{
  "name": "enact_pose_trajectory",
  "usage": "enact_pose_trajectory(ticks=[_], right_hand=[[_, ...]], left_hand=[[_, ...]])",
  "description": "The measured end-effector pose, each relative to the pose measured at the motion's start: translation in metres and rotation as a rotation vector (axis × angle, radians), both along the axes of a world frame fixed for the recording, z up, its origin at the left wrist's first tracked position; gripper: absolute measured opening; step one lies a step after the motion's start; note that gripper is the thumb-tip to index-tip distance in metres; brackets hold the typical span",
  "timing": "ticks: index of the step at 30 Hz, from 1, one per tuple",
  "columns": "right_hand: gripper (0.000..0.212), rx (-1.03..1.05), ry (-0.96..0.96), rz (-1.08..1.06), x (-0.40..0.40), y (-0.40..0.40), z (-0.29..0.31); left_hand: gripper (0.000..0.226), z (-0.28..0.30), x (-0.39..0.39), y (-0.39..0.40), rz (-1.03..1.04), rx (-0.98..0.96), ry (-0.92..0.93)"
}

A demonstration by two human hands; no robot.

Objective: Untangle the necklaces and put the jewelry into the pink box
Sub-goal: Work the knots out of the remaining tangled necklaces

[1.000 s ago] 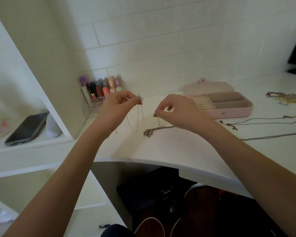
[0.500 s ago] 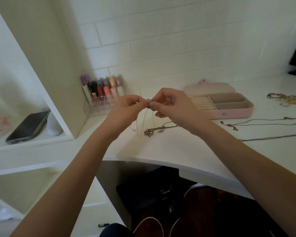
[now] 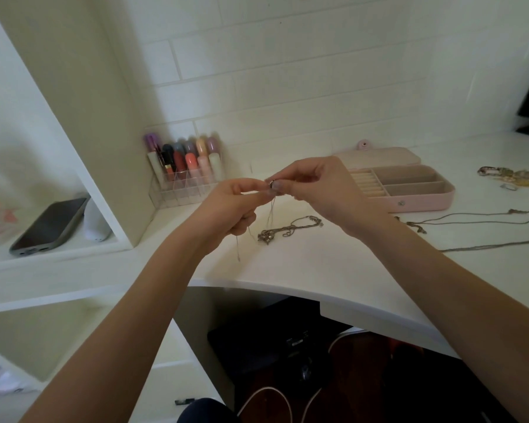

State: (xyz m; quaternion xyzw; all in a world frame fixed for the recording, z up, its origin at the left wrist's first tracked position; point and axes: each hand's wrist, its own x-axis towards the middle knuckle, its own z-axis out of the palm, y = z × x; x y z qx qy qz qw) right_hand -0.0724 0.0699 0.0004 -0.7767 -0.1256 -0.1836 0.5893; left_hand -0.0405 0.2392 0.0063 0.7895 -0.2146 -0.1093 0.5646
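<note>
At centre frame the left hand [image 3: 231,206] and right hand [image 3: 318,190] meet fingertip to fingertip above the desk [image 3: 318,270], both pinching a thin chain [image 3: 271,215] whose strands hang down between them. A tangled necklace [image 3: 287,228] lies on the desk just below the hands; two more necklaces [image 3: 477,219] lie stretched out at right. The pink box [image 3: 409,187] sits open at right of centre, behind the right hand, compartments showing.
</note>
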Motion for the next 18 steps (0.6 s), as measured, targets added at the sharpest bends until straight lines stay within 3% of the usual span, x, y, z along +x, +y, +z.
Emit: enact_pose_trajectory(ticks=[5,11,18], right_hand=[[0.007,-0.01,0.004,-0.023,-0.001,-0.002,0.001],[0.003,-0.099,0.026,-0.101,0.004,-0.004,-0.001],[0.008,-0.198,0.102,-0.097,0.007,-0.004,-0.004]], left_hand=[[0.013,0.0,0.001,0.004,0.014,0.026,-0.019],[0.011,-0.001,0.005,0.008,0.208,-0.002,-0.15],[0.014,-0.011,-0.003,0.003,0.355,0.47,-0.905]])
